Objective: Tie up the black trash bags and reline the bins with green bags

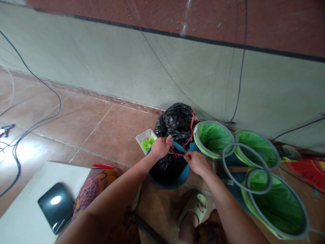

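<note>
A blue bin [155, 179] stands on the floor in front of me, with a black garbage bag [167, 162] inside it. Over its mouth, my left hand [161, 147] is closed on a red drawstring [175, 154] of that bag. From the right side, my right hand [196, 162] pinches the other end of the string, which is stretched between my hands with a loop or knot in the middle. Behind the bin sits a full black garbage bag [177, 122] with red strings hanging at its right.
Several bins lined with green bags, such as this green liner [214, 137], stand at right. A loose grey ring [224, 169] lies across them. A white tray [139, 138] holds green rolls [147, 144]. Black tablet [57, 206] rests on a white surface at left; cables cross floor and wall.
</note>
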`<state>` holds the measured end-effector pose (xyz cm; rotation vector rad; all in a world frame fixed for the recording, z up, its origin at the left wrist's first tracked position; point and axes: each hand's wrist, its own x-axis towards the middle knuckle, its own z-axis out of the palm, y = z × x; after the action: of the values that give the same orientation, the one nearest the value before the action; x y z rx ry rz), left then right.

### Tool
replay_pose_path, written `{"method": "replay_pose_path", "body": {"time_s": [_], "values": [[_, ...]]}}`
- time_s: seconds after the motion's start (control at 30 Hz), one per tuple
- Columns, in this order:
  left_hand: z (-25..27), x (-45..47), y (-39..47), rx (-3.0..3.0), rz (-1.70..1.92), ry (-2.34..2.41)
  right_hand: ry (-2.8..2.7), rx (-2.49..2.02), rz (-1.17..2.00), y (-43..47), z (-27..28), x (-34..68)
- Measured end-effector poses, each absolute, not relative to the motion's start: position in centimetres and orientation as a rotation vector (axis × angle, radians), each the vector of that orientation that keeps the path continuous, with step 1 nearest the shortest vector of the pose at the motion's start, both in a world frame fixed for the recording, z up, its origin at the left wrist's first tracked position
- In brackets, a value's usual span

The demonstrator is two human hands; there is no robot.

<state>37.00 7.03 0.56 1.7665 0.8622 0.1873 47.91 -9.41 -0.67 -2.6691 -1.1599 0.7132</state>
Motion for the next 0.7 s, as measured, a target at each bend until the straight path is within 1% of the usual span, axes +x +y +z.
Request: {"method": "replay_pose_path", "body": {"time_s": [0.07,0.17,0.23,0.33,0.43,0.53,0.6,0.7], "values": [[1.5,37.1,7.4,1.571,0.291,0.884,-1.167,-2.687,0.756,-9.4,-0.7,47.9],[2.7,37.1,7.8,1.116,0.32,0.825,-1.172,-2.689,0.814,-9.4,-0.9,47.7],[2.8,37.0,7.9,0.834,0.311,0.816,-1.157,-2.713,0.803,-9.4,-1.2,47.7],[2.3,36.8,8.2,0.586,0.349,0.907,-1.138,-2.749,0.726,-9.6,-2.1,47.8],[1.5,36.5,9.0,0.505,0.411,1.0,-1.134,-2.762,0.683,-9.9,-2.8,47.9],[1.3,36.4,9.9,0.502,0.429,1.04,-1.068,-2.775,0.728,-10.0,-2.7,47.9],[1.7,36.4,10.2,0.544,0.384,0.981,-1.034,-2.711,0.753,-10.0,-2.2,47.9],[2.7,36.7,9.4,0.695,0.308,0.756,-0.968,-2.461,0.774,-9.6,-1.2,47.6]]}}
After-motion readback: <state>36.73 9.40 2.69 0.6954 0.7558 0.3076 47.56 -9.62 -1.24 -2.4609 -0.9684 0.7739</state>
